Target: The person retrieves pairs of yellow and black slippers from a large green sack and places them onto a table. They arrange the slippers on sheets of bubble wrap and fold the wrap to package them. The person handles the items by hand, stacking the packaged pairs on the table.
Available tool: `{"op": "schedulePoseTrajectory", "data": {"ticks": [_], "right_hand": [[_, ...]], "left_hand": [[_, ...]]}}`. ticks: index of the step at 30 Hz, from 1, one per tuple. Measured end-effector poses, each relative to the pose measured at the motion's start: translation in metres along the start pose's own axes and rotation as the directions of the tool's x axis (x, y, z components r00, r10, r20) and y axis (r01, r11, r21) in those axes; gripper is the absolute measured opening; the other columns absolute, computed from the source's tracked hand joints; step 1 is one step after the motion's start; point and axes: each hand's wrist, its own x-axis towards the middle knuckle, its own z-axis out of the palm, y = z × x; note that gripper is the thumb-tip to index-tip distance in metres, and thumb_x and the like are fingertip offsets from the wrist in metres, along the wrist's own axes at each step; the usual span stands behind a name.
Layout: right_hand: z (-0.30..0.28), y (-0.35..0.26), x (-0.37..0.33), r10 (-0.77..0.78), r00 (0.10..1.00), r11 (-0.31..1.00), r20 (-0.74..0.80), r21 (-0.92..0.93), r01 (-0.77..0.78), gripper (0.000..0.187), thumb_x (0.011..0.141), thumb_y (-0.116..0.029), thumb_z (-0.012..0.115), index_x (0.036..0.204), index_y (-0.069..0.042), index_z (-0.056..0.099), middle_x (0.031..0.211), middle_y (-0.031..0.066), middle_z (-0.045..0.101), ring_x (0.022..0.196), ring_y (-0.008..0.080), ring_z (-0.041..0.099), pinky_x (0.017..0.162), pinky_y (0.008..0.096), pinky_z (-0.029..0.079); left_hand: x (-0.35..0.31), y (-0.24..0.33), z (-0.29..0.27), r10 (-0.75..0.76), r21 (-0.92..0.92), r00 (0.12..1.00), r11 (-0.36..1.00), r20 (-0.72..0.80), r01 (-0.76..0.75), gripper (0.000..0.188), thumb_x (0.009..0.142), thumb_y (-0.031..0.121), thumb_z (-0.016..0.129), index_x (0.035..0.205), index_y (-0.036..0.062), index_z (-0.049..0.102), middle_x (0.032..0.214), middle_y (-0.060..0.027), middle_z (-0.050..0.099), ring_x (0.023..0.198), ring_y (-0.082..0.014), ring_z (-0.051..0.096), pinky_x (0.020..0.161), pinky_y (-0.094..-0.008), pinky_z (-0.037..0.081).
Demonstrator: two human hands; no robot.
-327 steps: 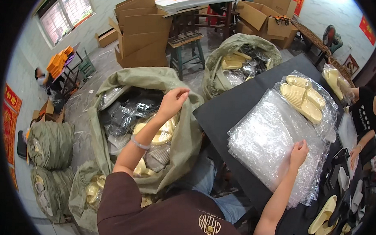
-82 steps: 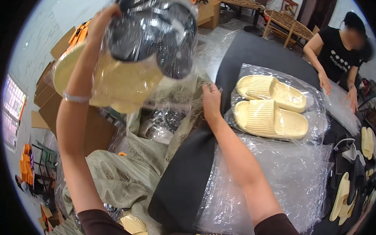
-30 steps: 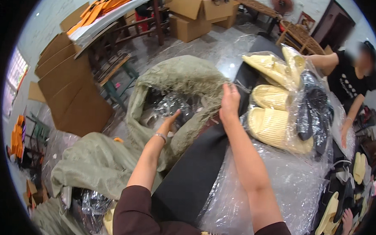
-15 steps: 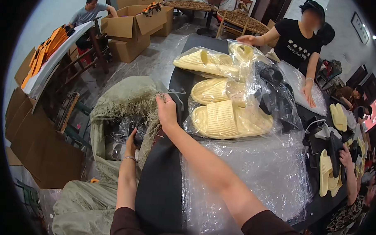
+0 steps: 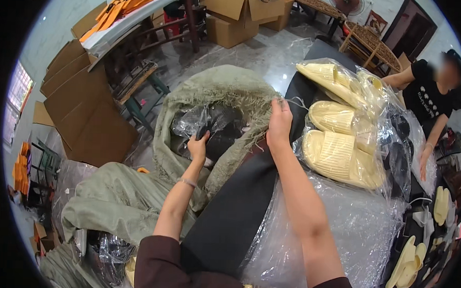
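Nearest, at four o'clock from the middle of the view, a stack of clear plastic bags lies on a black table; at eight o'clock slumps a second sack, a dark bagged item showing below its folds. Toward nine o'clock, close to the middle, the person's left hand is inside an open green sack, thumb and fingers grasping a black bundle in clear plastic; its exact shape is hard to make out, and it lies within the sack. At two o'clock the right hand grips the sack's frayed rim beside the table. At three o'clock, cream slippers in clear bags lie on the table. Farther, toward half past two, a co-worker wears a black top. Farthest, cardboard boxes stand at twelve o'clock.
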Motion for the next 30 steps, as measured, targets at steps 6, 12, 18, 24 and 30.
{"op": "schedulePoseTrajectory", "data": {"ticks": [6,12,18,24,30], "right_hand": [[0.005,0.001,-0.002,0.028,0.999,1.0,-0.037,-0.007,-0.028,0.04,0.091,-0.019,0.051,0.12,0.008,0.049,0.111,0.0138,0.058,0.1,0.0173,0.052,0.088,0.0274,0.039],[0.009,0.004,-0.005,0.017,0.999,0.999,-0.046,-0.039,-0.019,0.037,0.092,-0.018,0.05,0.118,0.008,0.051,0.11,0.0131,0.058,0.1,0.0171,0.052,0.089,0.0273,0.039],[0.006,-0.001,-0.004,-0.01,1.0,1.0,-0.012,0.019,0.01,0.022,0.091,-0.013,0.05,0.105,0.002,0.058,0.096,0.0072,0.062,0.087,0.0145,0.054,0.08,0.0274,0.042],[0.005,0.001,-0.003,-0.042,0.999,0.996,-0.008,0.078,0.043,0.021,0.09,-0.013,0.05,0.103,0.002,0.058,0.094,0.0077,0.063,0.084,0.0155,0.054,0.079,0.0286,0.042],[0.003,0.018,0.002,-0.02,0.999,0.998,-0.027,-0.067,0.019,0.032,0.092,-0.017,0.048,0.113,0.006,0.052,0.111,0.0124,0.059,0.102,0.0197,0.053,0.091,0.0288,0.039]], "left_hand": [[0.009,0.098,-0.061,0.412,0.074,0.905,0.911,-0.105,-0.406,0.03,0.071,0.022,0.078,0.086,-0.0019,0.067,0.081,-0.0102,0.067,0.073,-0.0171,0.059,0.07,-0.0299,0.045],[0.001,0.241,-0.128,0.633,0.125,0.774,0.766,0.031,-0.631,0.027,0.072,0.018,0.077,0.09,0.0006,0.068,0.078,-0.007,0.064,0.071,-0.015,0.057,0.07,-0.0271,0.044],[-0.028,0.374,-0.126,0.819,0.154,0.544,0.523,0.182,-0.838,0.027,0.071,0.018,0.078,0.089,0.0006,0.07,0.078,-0.0049,0.065,0.068,-0.012,0.057,0.065,-0.0255,0.043],[-0.069,0.466,-0.04,0.985,0.101,-0.142,-0.132,-0.096,-0.986,0.026,0.069,0.014,0.078,0.094,0.0075,0.071,0.089,-0.0042,0.069,0.078,-0.016,0.063,0.073,-0.0254,0.047],[-0.122,0.481,0.103,0.828,-0.162,-0.393,-0.485,-0.4,-0.859,0.02,0.063,0.01,0.071,0.082,0.0167,0.073,0.081,0.0032,0.063,0.073,-0.0142,0.06,0.061,-0.0279,0.047]]}}
